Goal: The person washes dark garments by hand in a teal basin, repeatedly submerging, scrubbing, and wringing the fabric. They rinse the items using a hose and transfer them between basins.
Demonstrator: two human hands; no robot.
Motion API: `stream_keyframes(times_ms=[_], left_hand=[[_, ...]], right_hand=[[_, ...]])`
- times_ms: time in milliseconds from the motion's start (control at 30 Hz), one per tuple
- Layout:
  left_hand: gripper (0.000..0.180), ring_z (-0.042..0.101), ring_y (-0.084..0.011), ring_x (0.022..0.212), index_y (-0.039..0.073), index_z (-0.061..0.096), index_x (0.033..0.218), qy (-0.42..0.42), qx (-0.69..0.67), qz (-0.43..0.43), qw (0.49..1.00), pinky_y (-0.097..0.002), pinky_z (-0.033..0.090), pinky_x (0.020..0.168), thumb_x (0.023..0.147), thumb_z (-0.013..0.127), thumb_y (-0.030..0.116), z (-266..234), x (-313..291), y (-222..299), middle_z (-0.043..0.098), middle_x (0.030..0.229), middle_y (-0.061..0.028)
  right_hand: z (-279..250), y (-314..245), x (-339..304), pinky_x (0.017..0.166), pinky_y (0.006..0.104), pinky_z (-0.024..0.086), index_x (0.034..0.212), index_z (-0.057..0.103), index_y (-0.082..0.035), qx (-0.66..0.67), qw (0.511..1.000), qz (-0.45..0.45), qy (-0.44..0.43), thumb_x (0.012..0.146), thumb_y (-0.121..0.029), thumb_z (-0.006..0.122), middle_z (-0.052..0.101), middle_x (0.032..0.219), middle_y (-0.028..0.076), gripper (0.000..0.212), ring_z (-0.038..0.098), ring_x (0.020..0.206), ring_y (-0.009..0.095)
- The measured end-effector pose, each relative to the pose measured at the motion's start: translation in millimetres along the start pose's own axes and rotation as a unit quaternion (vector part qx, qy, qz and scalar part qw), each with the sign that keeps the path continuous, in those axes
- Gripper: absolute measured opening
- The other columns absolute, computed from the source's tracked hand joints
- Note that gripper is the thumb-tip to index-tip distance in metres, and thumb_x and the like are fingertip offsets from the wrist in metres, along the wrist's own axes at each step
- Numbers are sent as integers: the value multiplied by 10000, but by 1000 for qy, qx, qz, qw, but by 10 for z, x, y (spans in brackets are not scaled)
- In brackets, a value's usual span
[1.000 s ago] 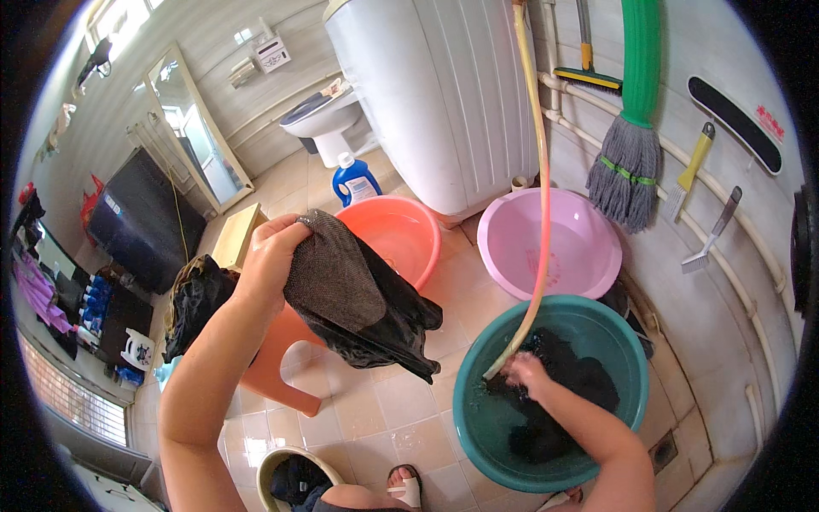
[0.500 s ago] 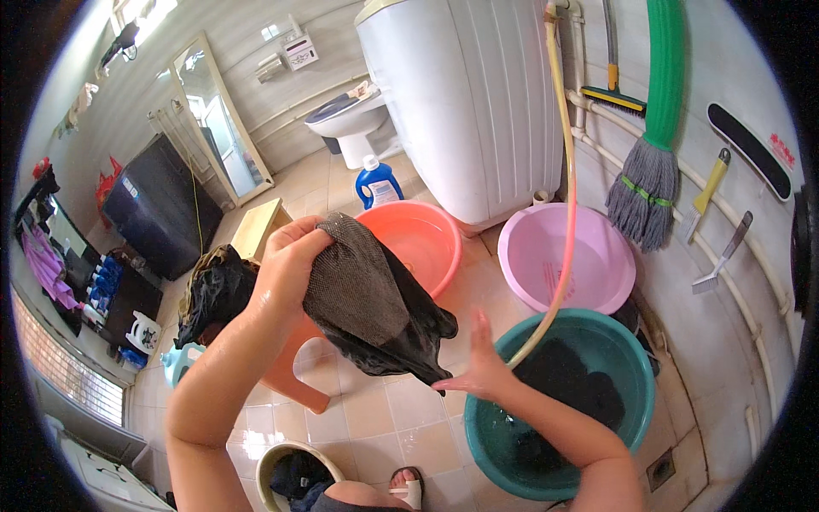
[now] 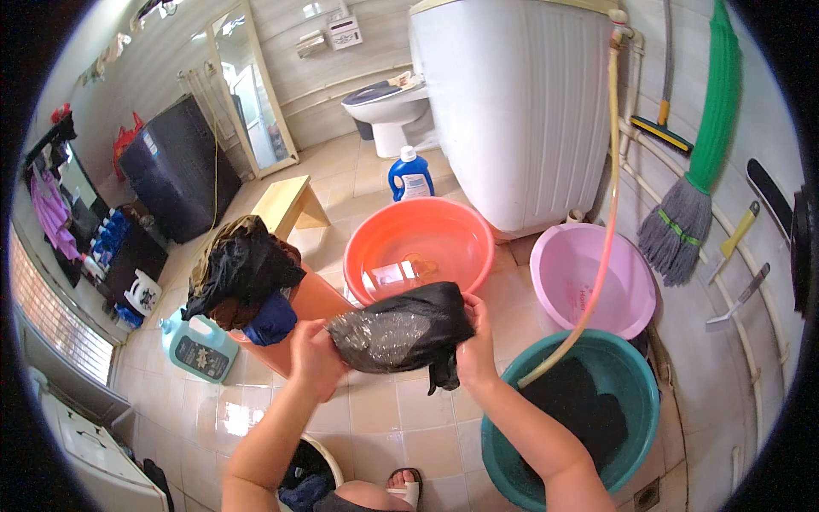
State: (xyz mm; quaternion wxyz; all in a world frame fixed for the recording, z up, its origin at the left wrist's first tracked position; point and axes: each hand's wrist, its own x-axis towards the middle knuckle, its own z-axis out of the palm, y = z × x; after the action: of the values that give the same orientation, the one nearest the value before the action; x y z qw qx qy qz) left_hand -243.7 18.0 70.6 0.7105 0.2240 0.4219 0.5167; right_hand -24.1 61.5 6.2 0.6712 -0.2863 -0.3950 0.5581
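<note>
A wet black garment with a sheer mesh part [image 3: 401, 331] stretches between my two hands, in front of the orange-red basin [image 3: 354, 264]. My left hand [image 3: 317, 354] is closed on its mesh end, which glistens with water. At the opposite end my right hand [image 3: 475, 346] grips the darker, opaque fabric, and a loose flap hangs down beside it. Below and right of my right hand stands a teal basin [image 3: 641, 410] with dark cloth [image 3: 572, 410] in water. A yellowish-pink hose [image 3: 607, 222] runs down into this basin.
Clothes [image 3: 243, 264] are heaped on an orange stool [image 3: 320, 290] at left, beside a pale blue jug [image 3: 200, 350]. A pink basin [image 3: 554, 282] stands behind the teal one. A blue detergent bottle [image 3: 411, 177] is near the white washing machine [image 3: 512, 111]. A bucket [image 3: 331, 456] holds dark clothes near my foot.
The garment has come down and turned from hanging off my raised left hand to being stretched sideways. My right hand, open before, now grips it. The view has shifted left.
</note>
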Motion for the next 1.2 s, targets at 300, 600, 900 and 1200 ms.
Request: stream_keyframes(times_ms=[300,600,900,1200], left_hand=[[668,563,-269,1046,104,523,1198,-91,-273,-84,954,-403,423,948,859,287,629,-100,360,-1299,578,1158,-100],[320,624,-280,806,17,586,976,117,-318,12,941,-410,509,778,798,562,282,-298,447,-1035,634,923,-130],[260,550,-155,881,4,586,947,118,159,351,915,-282,426,814,686,594,2,92,416,-1398,581,901,-65],[257,563,-231,697,-37,556,760,-47,303,219,926,-308,454,707,567,606,126,28,387,-1386,561,711,-162]], right_hand=[[331,74,-587,973,383,400,1238,427,-91,255,935,243,-45,916,-187,414,497,1225,87,336,490,1126,224],[-259,187,-622,1052,344,277,1370,222,-4,-166,947,171,-214,774,13,553,359,1349,112,683,350,1252,214],[-653,817,-620,923,348,416,1213,482,-142,151,896,418,9,902,-430,438,533,1177,36,426,508,1084,201],[-758,1201,-826,842,347,469,1082,532,-138,169,880,437,-83,884,-352,502,568,1054,31,294,570,939,187]])
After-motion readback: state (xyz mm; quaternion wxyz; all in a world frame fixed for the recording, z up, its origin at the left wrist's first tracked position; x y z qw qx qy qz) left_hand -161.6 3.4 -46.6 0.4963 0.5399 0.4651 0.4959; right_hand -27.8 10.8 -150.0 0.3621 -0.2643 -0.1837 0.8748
